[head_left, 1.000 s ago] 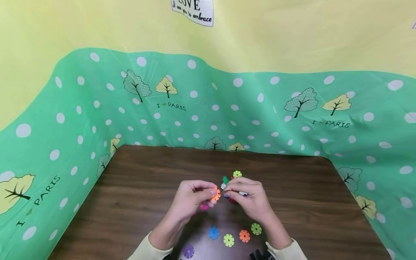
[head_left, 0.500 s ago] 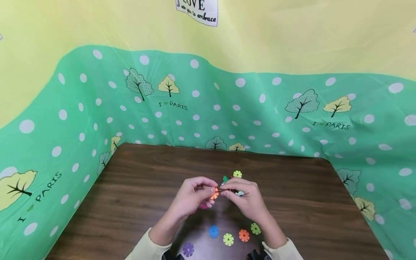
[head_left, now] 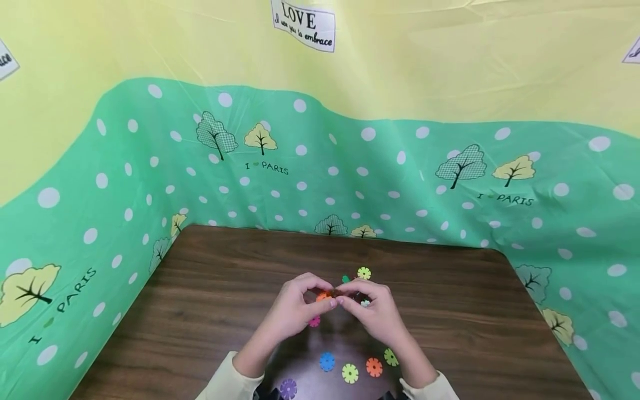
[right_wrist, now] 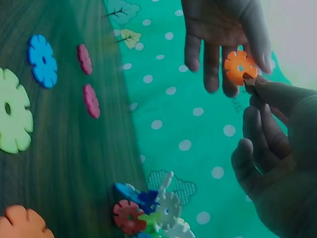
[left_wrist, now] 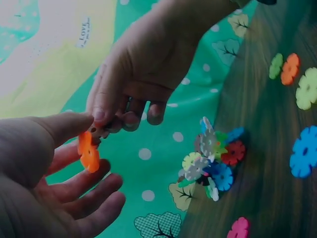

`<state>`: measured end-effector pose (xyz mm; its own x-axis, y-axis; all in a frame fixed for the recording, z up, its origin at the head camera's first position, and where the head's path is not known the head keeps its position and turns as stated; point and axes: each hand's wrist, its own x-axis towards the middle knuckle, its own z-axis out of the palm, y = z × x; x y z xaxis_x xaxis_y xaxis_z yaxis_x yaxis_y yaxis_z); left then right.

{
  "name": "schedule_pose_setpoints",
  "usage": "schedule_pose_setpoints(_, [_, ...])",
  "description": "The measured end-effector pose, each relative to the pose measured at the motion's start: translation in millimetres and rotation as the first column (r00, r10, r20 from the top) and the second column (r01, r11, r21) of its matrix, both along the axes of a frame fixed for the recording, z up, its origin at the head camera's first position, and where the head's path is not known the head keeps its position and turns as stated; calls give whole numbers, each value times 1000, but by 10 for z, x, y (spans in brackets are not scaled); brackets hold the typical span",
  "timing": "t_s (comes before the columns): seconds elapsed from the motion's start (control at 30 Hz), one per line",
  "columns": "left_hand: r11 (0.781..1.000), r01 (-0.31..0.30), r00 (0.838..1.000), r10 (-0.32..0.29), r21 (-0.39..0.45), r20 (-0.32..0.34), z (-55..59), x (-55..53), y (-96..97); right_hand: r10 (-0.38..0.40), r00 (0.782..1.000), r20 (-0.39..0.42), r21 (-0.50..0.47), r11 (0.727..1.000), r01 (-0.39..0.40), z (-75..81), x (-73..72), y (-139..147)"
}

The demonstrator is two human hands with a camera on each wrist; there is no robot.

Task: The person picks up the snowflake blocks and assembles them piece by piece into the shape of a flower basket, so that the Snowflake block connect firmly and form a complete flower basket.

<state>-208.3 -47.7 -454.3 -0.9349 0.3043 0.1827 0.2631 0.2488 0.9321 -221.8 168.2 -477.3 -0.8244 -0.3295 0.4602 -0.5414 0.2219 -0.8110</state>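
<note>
Left hand (head_left: 297, 306): its grip pinches the orange disc (right_wrist: 232, 65), up above the table (head_left: 220, 272).
Right hand (head_left: 374, 309): its grip pinches a brown piece (left_wrist: 97, 133) at the disc's edge, perhaps in a slot, but this is too blurred to be sure.
Joining: best, I think, is to cross the two faces, align slots, and push straight and gently.

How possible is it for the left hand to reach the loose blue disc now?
Probably yes: nothing covers the loose blue disc on the table, although the left hand pinches an orange disc and might need to release it first.
</note>
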Motion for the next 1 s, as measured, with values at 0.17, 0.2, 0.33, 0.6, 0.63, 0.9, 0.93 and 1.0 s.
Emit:
schedule_pose_setpoints(0.17, [994,-12,996,3,-108,-85,-35,-22,-18,-20,1000,17,-2,1000,20,-21,19,-46])
schedule_pose_setpoints(0.2, [992,1,997,-11,-125,-79,-36,-22,-22,-31,999,24,-1,1000,31,-15,24,-50])
schedule_pose_setpoints(0.33, [984,18,995,-36,-179,-97,-27,-27,-29,-48,998,42,7,999,47,-20,25,-56])
schedule_pose_setpoints(0.6, [991,-97,989,85,-93,-120,31,-33,-92,-11,991,137,77,997,0,-66,2,-68])
schedule_pose_setpoints(0.63, [991,-102,989,92,-83,-113,42,-30,-100,-4,985,173,116,993,-16,-79,6,-83])
schedule_pose_setpoints(0.9, [991,-128,986,122,-48,-110,61,-38,-149,-7,975,224,559,820,-123,-237,-13,-412])
schedule_pose_setpoints(0.93, [990,-136,986,131,-47,-103,66,-33,-156,-18,978,206,611,784,-114,-262,-22,-450])
schedule_pose_setpoints(1.0, [988,-148,985,143,-47,-101,77,-21,-169,-39,986,162,692,717,-86,-306,-37,-504])
